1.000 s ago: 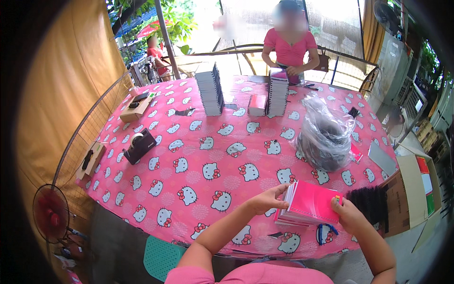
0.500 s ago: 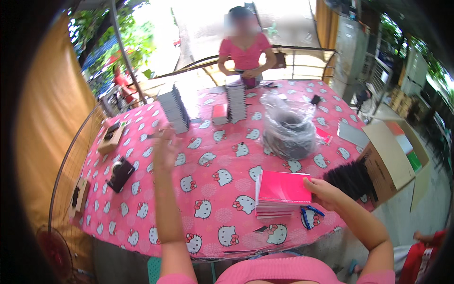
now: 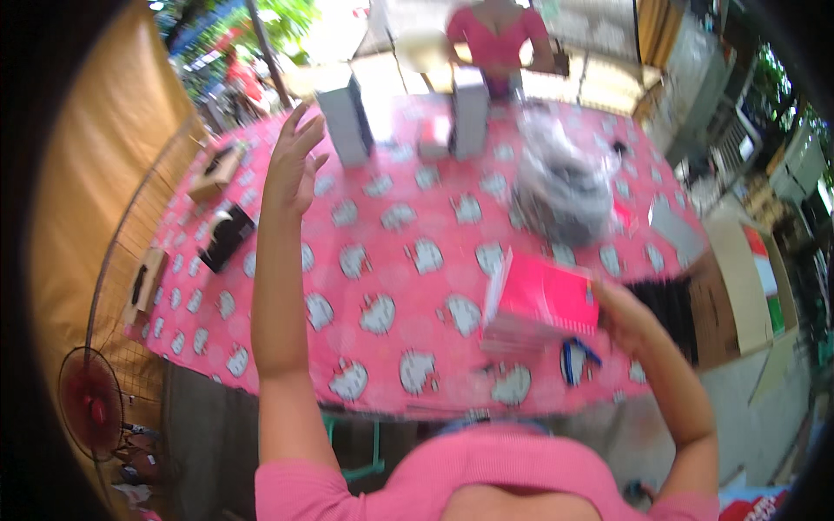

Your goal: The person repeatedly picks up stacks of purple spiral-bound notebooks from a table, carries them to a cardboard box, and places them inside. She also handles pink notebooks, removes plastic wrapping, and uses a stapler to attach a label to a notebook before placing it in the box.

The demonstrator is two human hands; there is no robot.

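Head view: at left, a black tape dispenser (image 3: 228,239) sits on the glossy pink surface (image 3: 382,239). Upper left, the left hand (image 3: 294,165) is raised, fingers loosely spread, seemingly empty, near a tall, blocky stack (image 3: 341,128). Right of centre, the right hand (image 3: 627,314) grips a smooth-covered pink notebook pile (image 3: 546,293) by its edge, probably steadying the loose layers.

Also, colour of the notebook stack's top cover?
Hot pink top cover; shows best in the head view.
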